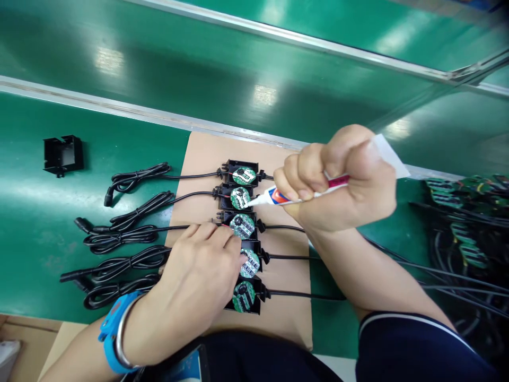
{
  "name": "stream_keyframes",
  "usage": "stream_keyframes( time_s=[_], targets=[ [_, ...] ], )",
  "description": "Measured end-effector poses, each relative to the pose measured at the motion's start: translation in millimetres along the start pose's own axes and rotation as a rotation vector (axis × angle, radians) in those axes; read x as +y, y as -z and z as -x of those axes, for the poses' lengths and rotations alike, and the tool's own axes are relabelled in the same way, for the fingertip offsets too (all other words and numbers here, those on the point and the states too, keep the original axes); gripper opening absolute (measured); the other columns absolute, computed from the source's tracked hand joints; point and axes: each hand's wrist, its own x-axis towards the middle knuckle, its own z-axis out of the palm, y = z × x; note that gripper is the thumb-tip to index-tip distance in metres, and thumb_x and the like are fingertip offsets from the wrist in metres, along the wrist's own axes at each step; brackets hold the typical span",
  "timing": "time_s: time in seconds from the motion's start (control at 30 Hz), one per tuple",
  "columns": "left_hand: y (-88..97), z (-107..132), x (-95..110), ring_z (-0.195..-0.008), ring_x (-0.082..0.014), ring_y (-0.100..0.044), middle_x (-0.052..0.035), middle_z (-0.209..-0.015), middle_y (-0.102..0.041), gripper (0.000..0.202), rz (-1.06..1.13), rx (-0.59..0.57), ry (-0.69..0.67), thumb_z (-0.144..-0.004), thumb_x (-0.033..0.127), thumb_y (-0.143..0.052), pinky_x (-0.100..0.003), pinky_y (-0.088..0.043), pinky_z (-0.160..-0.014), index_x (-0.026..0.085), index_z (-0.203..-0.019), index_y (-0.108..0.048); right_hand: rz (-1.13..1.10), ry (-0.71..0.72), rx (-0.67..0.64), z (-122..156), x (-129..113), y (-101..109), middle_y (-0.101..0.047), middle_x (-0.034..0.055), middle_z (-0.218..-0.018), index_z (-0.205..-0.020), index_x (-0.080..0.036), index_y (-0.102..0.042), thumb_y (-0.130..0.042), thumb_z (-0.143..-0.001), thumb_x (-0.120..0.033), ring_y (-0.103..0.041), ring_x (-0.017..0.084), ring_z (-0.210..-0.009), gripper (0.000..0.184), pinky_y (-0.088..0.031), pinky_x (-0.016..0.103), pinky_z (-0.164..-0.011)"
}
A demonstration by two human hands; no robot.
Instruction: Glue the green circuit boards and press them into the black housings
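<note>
My right hand [334, 180] is wrapped round a white glue tube [278, 195], squeezing it. The tube's nozzle points left and meets the second round green circuit board [239, 198] from the back. White paste lies on that board and on the rearmost board [244, 175]. Several such boards sit in a column of black plastic boxes [243, 163] with cables. My left hand [204, 265] rests over the boxes' left side, fingers curled, beside the third board [242, 226] and touching the fourth board [249, 263]. What its fingertips hold, if anything, is hidden.
The boxes stand on a brown cardboard sheet [286, 318] on a green table [24, 212]. Coiled black cables [127, 236] lie at left, below a lone black box [62, 155]. More boards and wires [469, 239] are heaped at right. A green partition [191, 69] rises behind.
</note>
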Motion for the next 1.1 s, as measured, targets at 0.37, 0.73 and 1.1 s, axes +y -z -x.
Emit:
stream_keyframes(
  time_s=[0.37,0.73,1.1],
  targets=[
    [-8.1,16,6,-0.084,-0.0267,-0.070,-0.0148,-0.125,-0.067,0.029,-0.059,-0.170,-0.114,-0.088,0.020,-0.062,-0.040,-0.060,-0.068,0.013,-0.116,-0.069,-0.063,-0.128,-0.101,29,13,-25,-0.026,-0.0059,-0.050,-0.067,-0.021,-0.041,-0.052,-0.094,-0.036,-0.026,0.008,-0.042,0.032,-0.024,0.024,-0.041],
    [-6.4,15,8,-0.074,-0.0270,-0.071,-0.0165,-0.127,-0.066,0.030,-0.099,-0.133,-0.108,-0.086,0.017,-0.064,-0.036,-0.055,-0.051,0.011,-0.115,-0.069,0.008,-0.137,-0.088,36,4,-23,-0.027,-0.0059,-0.050,-0.066,-0.020,-0.044,-0.053,-0.093,-0.038,-0.026,0.008,-0.042,0.034,-0.023,0.024,-0.040],
    [-8.3,15,8,-0.064,-0.0236,-0.068,-0.0160,-0.128,-0.066,0.036,-0.122,-0.136,-0.108,-0.082,0.015,-0.065,-0.035,-0.051,-0.046,0.012,-0.118,-0.069,0.059,-0.185,-0.095,44,-8,-14,-0.030,-0.0051,-0.051,-0.064,-0.020,-0.044,-0.054,-0.091,-0.035,-0.028,0.008,-0.043,0.033,-0.024,0.025,-0.043]
  ],
)
